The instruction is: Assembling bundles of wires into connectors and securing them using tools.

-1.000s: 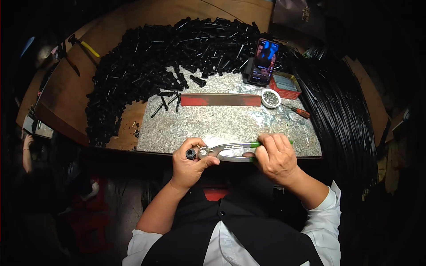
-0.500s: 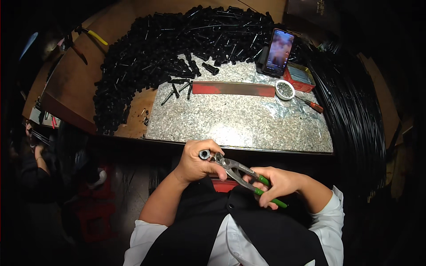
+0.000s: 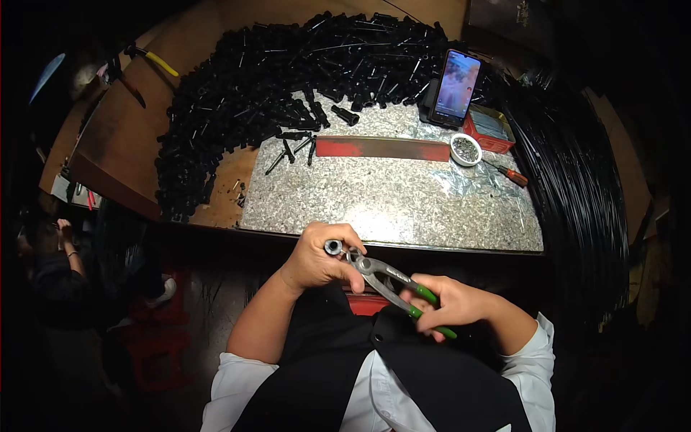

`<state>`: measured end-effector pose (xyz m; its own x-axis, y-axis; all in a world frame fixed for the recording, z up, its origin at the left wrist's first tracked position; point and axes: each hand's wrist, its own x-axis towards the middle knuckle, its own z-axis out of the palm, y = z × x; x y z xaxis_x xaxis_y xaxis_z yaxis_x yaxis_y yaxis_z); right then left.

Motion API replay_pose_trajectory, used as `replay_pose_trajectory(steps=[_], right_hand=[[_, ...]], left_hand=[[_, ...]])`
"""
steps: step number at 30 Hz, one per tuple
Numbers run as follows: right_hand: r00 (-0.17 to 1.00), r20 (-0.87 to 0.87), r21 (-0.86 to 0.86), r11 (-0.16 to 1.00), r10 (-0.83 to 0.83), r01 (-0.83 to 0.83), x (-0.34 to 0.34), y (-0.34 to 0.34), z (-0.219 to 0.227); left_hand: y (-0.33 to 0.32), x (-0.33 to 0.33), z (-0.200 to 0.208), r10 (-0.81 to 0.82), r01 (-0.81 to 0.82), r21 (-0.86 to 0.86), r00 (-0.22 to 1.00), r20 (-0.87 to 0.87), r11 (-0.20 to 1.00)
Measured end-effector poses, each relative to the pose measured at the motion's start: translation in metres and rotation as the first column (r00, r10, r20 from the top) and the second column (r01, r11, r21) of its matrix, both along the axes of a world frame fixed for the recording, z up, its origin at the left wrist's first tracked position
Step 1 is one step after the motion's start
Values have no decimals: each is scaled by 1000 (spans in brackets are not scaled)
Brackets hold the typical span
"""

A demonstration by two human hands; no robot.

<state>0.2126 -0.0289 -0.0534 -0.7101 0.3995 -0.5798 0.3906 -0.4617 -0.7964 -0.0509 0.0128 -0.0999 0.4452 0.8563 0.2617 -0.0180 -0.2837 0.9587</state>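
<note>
Left hand [image 3: 317, 258]: we see it closed around a black tubular fitting, thumb lying along the pincers' head.
Black fitting [image 3: 332, 247]: hollow end showing above the curled fingers, just off the near edge of the speckled bench [image 3: 309, 196].
Right hand [image 3: 448, 302]: we find it wrapped about the green-handled pincers [image 3: 392, 276], whose handles stand somewhat apart.
Pincers' jaws: right at the fitting's side, partly covered by fingers, so we cannot tell whether they bite.
Work so far: we judge this one fitting to be midway through handling, with the tool brought to it and neither yet put down.
Black pile [image 3: 288, 79]: many similar pieces heaped along the far side; we cannot tell finished from waiting, so what is left stays uncertain.
Within reach: we note a red bar [image 3: 381, 148], a white cup [image 3: 466, 163] of small metal bits and a red-handled screwdriver [image 3: 516, 177].
</note>
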Motion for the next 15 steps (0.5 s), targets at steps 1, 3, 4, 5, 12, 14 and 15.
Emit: replay_pose_trajectory(steps=[1, 3, 4, 5, 12, 14, 15], right_hand=[[996, 88, 472, 879, 25, -64, -2, -1, -6], [985, 44, 866, 498, -168, 46, 1, -6, -22], [987, -10, 982, 184, -158, 39, 4, -3, -32], [979, -25, 999, 24, -204, 30, 2, 0, -31], [986, -168, -128, 991, 21, -43, 22, 1, -36], [995, 4, 231, 969, 95, -94, 20, 4, -23], [984, 136, 537, 825, 119, -174, 13, 7, -17]], left_hand=[[1, -2, 0, 43, -43, -10, 999, -18, 999], [3, 1, 1, 80, -80, 24, 997, 5, 997], [1, 2, 0, 132, -132, 32, 991, -13, 991], [0, 1, -3, 193, -192, 38, 981, -31, 981], [1, 10, -1, -47, 46, 31, 999, 22, 998], [1, 11, -1, -6, 5, 41, 1000, 4, 999], [1, 10, 0, 31, -30, 50, 999, -9, 998]])
